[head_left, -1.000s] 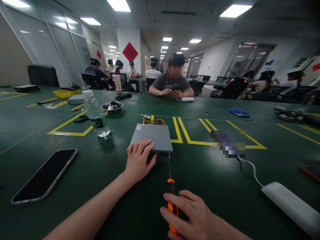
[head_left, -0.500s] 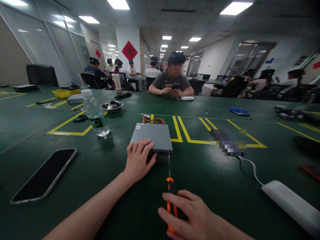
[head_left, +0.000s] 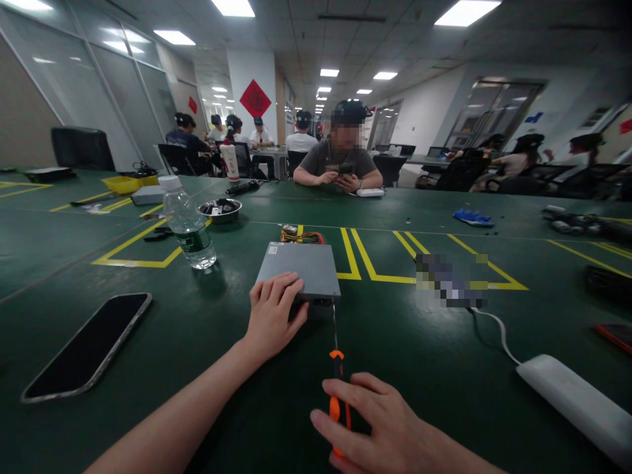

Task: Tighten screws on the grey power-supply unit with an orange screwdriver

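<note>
A grey metal box (head_left: 301, 263) with a bundle of coloured wires (head_left: 309, 237) at its far side lies on the green table. My left hand (head_left: 275, 309) grips its near left corner, fingers on top and thumb at the near face. My right hand (head_left: 370, 418) has its fingers around the orange and black handle of a screwdriver (head_left: 337, 375). The thin shaft points away from me, and its tip meets the near face of the box at the right corner, beside a black socket.
Left of the box are a water bottle (head_left: 190, 227), a phone (head_left: 91, 345) and a metal bowl (head_left: 220, 209). At right lie a blurred-out device (head_left: 447, 280), a white power bank-like block (head_left: 573, 401) and a blue item (head_left: 473, 218). A person (head_left: 340, 158) sits opposite.
The screwdriver handle has turned slightly in my right hand, whose fingers have shifted a little. My left hand and the box stay in place.
</note>
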Available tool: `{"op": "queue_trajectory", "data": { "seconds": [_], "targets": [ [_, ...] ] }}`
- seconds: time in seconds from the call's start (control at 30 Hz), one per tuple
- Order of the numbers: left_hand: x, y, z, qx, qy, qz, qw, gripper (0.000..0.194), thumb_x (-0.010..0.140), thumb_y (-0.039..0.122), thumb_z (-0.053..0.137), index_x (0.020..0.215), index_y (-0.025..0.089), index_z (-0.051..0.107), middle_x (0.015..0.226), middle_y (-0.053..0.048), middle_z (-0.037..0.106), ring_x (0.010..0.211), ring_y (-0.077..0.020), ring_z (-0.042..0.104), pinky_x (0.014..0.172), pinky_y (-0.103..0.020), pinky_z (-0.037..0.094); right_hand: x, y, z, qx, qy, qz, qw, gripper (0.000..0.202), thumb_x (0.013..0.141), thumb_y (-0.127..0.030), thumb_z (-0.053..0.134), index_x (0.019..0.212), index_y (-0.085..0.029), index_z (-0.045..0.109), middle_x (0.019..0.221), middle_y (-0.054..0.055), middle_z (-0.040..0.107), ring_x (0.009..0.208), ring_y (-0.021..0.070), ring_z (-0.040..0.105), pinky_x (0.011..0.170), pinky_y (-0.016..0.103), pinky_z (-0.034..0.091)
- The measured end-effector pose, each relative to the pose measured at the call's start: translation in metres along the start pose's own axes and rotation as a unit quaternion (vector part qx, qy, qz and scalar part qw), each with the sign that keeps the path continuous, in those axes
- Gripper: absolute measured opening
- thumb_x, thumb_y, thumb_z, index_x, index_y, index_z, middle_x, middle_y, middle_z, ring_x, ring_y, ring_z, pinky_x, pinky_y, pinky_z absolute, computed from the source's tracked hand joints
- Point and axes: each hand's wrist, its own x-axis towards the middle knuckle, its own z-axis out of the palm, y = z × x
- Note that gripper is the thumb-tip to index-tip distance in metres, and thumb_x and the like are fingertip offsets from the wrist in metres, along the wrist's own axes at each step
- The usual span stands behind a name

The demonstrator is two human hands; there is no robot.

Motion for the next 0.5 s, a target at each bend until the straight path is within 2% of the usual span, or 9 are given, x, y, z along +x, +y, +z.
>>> {"op": "queue_trajectory", "data": {
  "seconds": [0.13, 0.27, 0.4, 0.5],
  "targets": [
    [0.0003, 0.0001, 0.0002, -0.002, 0.002, -0.001, 1.000, 0.030, 0.083, 0.031, 0.052, 0.112, 0.023, 0.050, 0.119, -0.007, 0.057, 0.112, -0.0236, 0.048, 0.090, -0.042, 0.028, -0.0005, -0.0017, 0.0043, 0.004, 0.021, -0.002, 1.000, 0.024, 0.094, -0.032, 0.041, 0.097, -0.015, 0.059, 0.096, 0.012, 0.067, 0.072, 0.0139, 0.064, 0.069, 0.029, 0.051],
    [0.0001, 0.0003, -0.0001, -0.004, 0.002, -0.001, 1.000, 0.030, 0.082, 0.030, 0.052, 0.111, 0.023, 0.050, 0.119, -0.007, 0.057, 0.112, -0.0238, 0.048, 0.090, -0.042, 0.028, -0.0030, -0.0017, 0.0087, 0.018, 0.050, 0.005, 0.999, 0.018, 0.092, -0.029, 0.046, 0.091, -0.014, 0.056, 0.093, 0.012, 0.067, 0.083, 0.0152, 0.064, 0.073, 0.028, 0.050],
    [-0.0002, 0.0007, -0.0004, -0.005, 0.002, -0.002, 1.000, 0.031, 0.082, 0.030, 0.053, 0.112, 0.024, 0.050, 0.119, -0.007, 0.057, 0.112, -0.0241, 0.048, 0.090, -0.042, 0.028, 0.0008, -0.0023, 0.0038, 0.024, 0.003, 0.030, 0.999, 0.027, 0.093, -0.035, 0.040, 0.100, -0.013, 0.055, 0.096, 0.012, 0.065, 0.088, 0.0178, 0.062, 0.071, 0.029, 0.051],
    [0.0000, 0.0008, -0.0006, -0.003, 0.003, -0.002, 1.000, 0.030, 0.082, 0.030, 0.052, 0.112, 0.023, 0.050, 0.119, -0.007, 0.057, 0.112, -0.0237, 0.048, 0.090, -0.041, 0.028, 0.0035, -0.0033, 0.0012, 0.012, -0.016, 0.028, 0.999, 0.030, 0.095, -0.033, 0.035, 0.106, -0.015, 0.056, 0.097, 0.012, 0.065, 0.086, 0.0175, 0.062, 0.070, 0.030, 0.051]
  ]
}}
